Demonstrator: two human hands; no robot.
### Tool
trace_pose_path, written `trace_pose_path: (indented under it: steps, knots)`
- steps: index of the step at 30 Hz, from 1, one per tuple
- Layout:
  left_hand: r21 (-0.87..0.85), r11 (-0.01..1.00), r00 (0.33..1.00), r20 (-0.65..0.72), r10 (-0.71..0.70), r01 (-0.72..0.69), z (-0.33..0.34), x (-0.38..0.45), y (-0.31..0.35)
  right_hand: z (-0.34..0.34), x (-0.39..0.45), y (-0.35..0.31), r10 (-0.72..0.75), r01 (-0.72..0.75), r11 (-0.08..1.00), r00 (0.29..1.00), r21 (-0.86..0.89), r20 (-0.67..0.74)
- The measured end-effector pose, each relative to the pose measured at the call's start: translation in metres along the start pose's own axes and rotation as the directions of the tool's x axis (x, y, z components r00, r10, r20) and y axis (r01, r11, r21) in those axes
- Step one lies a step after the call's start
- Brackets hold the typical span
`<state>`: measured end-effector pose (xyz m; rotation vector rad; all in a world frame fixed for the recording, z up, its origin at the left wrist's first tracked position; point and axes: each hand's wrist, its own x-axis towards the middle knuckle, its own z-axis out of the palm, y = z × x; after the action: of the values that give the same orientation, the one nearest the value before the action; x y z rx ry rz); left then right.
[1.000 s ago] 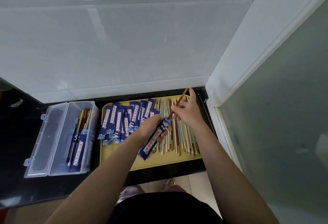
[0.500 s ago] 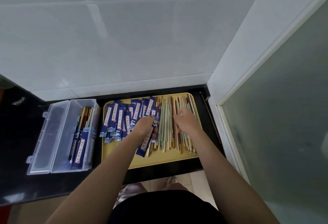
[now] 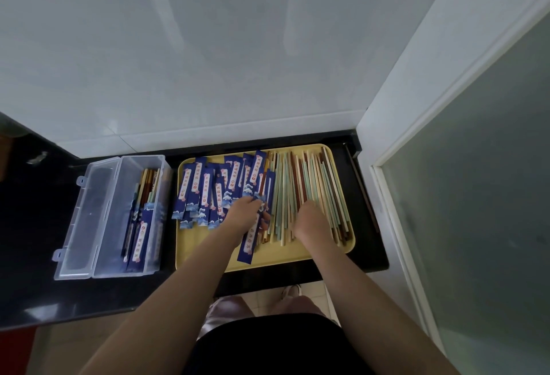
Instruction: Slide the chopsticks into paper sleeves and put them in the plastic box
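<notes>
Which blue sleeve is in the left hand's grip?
The blue paper sleeve slanting toward the yellow tray's near edge, under the left hand; the other sleeves lie fanned farther back.

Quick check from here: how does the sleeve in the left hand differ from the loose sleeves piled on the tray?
The held sleeve is gripped by the left hand; the piled sleeves lie untouched on the yellow tray. The held sleeve sits nearer the tray's front edge, beside the bare chopsticks; the pile lies farther back and left, its sleeves overlapping. Both are dark blue with a light printed strip.
</notes>
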<state>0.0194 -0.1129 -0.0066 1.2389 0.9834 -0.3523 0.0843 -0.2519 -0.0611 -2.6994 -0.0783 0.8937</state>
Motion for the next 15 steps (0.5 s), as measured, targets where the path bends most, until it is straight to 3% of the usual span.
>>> trace_pose_path:
  steps: [7, 15]
  knots:
    - [0.13, 0.991, 0.999, -0.027, 0.03, -0.026, 0.005, 0.007, -0.006, 0.002, 0.004, 0.006, -0.084, 0.085, 0.995, 0.996, -0.05, 0.029]
    - [0.116, 0.993, 0.999, -0.016, 0.028, -0.026, 0.011, 0.01, -0.006, -0.002, -0.001, 0.011, -0.102, 0.104, 0.994, 0.993, -0.031, 0.053]
